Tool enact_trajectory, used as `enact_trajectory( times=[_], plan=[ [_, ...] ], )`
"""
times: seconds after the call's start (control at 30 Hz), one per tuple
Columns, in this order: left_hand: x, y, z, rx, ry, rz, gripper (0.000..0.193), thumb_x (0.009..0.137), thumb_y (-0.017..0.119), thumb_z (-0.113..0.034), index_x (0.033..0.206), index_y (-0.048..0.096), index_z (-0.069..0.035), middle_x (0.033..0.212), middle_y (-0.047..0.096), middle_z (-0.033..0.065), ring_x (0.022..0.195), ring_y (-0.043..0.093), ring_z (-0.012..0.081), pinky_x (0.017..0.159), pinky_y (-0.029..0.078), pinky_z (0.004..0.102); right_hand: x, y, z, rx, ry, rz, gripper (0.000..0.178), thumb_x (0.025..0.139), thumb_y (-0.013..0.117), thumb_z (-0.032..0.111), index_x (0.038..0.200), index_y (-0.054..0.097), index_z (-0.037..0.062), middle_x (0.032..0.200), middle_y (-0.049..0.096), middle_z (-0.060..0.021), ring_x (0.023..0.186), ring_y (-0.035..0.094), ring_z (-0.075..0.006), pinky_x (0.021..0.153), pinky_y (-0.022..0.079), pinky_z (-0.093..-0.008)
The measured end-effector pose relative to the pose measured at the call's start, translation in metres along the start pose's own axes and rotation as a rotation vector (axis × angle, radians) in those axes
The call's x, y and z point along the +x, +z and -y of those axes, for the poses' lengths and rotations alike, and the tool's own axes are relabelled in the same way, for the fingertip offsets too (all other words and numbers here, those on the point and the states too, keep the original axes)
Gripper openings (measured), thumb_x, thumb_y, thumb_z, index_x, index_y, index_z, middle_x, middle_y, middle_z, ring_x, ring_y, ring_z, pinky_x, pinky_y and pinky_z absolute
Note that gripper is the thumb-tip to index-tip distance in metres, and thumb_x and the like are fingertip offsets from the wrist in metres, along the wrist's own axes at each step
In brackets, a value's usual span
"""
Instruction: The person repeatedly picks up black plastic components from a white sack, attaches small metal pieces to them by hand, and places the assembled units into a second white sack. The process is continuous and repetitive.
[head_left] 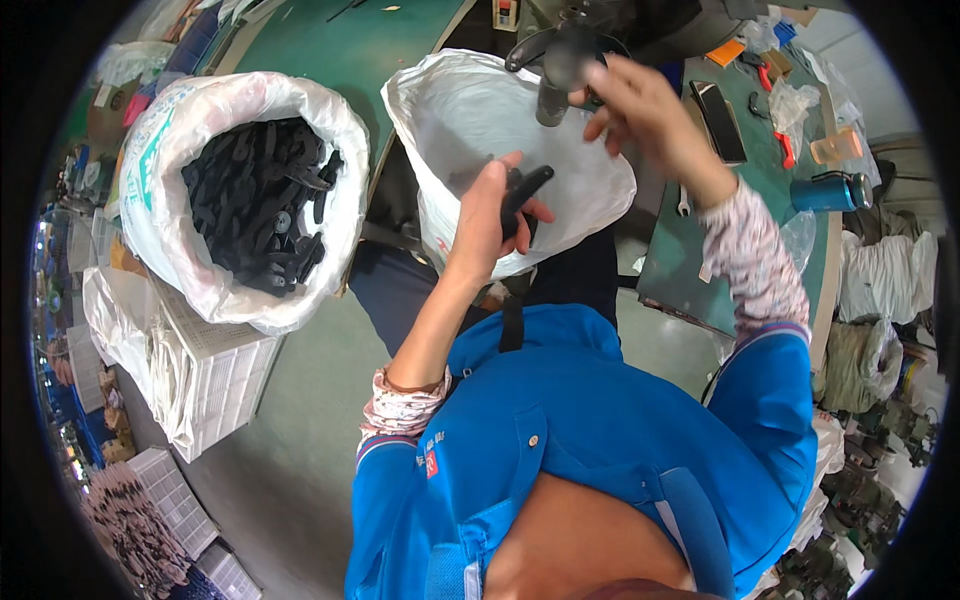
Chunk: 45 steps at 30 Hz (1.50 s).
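Note:
My left hand (487, 215) is closed around dark, elongated pieces that look like black plastic handles (527, 190), above the near rim of an open white bag (590, 205). My right hand (640, 110) is raised at the bag's far right side, its fingertips beside a dark machine head (570, 60) with a grey cylinder under it. Motion blur smears those fingers, so whether they grip a piece is unclear. On the left, a white sack (345, 200) with its rim rolled back holds many similar black pieces (250, 200).
A green worktop (690, 260) on the right bears a phone (718, 122), a wrench (684, 200), a red-handled tool (785, 150) and a blue flask (832, 191). Another green table (340, 50) lies at the far left. White crates (230, 400) stand below the sack.

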<state>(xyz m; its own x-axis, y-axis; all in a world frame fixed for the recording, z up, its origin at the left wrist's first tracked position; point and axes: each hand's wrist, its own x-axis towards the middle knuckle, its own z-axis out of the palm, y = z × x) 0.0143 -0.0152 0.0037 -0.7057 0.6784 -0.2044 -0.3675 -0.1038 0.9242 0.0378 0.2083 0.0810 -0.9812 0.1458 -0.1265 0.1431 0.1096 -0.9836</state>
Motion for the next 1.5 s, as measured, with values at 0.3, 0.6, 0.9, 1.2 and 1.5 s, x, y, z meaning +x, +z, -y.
enact_trajectory(
  times=[0.3, 0.6, 0.9, 1.2, 1.5],
  plan=[
    [-0.010, 0.011, 0.005, 0.399, 0.040, 0.125, 0.062, 0.097, 0.049, -0.039, 0.138, 0.033, 0.004, 0.071, 0.063, 0.0146, 0.052, 0.059, 0.0190, 0.048, 0.046, 0.0313, -0.095, 0.057, -0.072, -0.781, -0.420, 0.111, 0.040, 0.078, 0.065, 0.000, 0.117, 0.053, 0.0035, 0.096, 0.058, -0.0160, 0.081, 0.060, -0.0360, 0.068, 0.050, -0.0409],
    [0.034, -0.113, 0.019, 0.787, 0.158, -0.499, 0.071, 0.074, 0.065, -0.010, 0.138, 0.034, 0.000, 0.095, 0.061, 0.0145, 0.072, 0.062, 0.0240, 0.072, 0.051, 0.0366, -0.112, 0.063, -0.127, -0.580, -0.340, -0.173, 0.027, 0.084, 0.057, -0.002, 0.110, 0.050, 0.0011, 0.104, 0.057, -0.0219, 0.082, 0.059, -0.0426, 0.068, 0.050, -0.0422],
    [0.016, -0.123, 0.022, 0.573, 0.119, -0.673, 0.089, 0.076, 0.076, -0.031, 0.142, 0.023, -0.004, 0.109, 0.054, 0.0153, 0.069, 0.061, 0.0172, 0.051, 0.046, 0.0266, -0.105, 0.062, -0.137, -0.381, -0.164, -0.167, 0.014, 0.093, 0.054, 0.003, 0.105, 0.054, -0.0022, 0.080, 0.063, -0.0094, 0.070, 0.062, -0.0131, 0.064, 0.049, -0.0256],
    [0.013, -0.110, 0.043, 0.400, 0.068, -0.547, 0.052, 0.073, 0.062, -0.006, 0.122, 0.048, 0.002, 0.088, 0.061, 0.0108, 0.075, 0.062, 0.0179, 0.067, 0.050, 0.0298, -0.111, 0.069, -0.127, -0.317, -0.100, -0.139, 0.013, 0.093, 0.054, 0.005, 0.105, 0.054, -0.0020, 0.078, 0.063, -0.0083, 0.070, 0.062, -0.0113, 0.062, 0.048, -0.0234],
    [-0.005, -0.189, -0.021, 0.903, 0.311, -0.950, 0.072, 0.072, 0.069, -0.010, 0.136, 0.036, -0.001, 0.102, 0.062, 0.0152, 0.087, 0.063, 0.0247, 0.072, 0.053, 0.0341, -0.099, 0.081, -0.111, -0.120, -0.238, -0.210, 0.020, 0.093, 0.052, 0.001, 0.113, 0.054, -0.0022, 0.080, 0.064, -0.0070, 0.071, 0.058, -0.0095, 0.066, 0.047, -0.0217]
  ],
)
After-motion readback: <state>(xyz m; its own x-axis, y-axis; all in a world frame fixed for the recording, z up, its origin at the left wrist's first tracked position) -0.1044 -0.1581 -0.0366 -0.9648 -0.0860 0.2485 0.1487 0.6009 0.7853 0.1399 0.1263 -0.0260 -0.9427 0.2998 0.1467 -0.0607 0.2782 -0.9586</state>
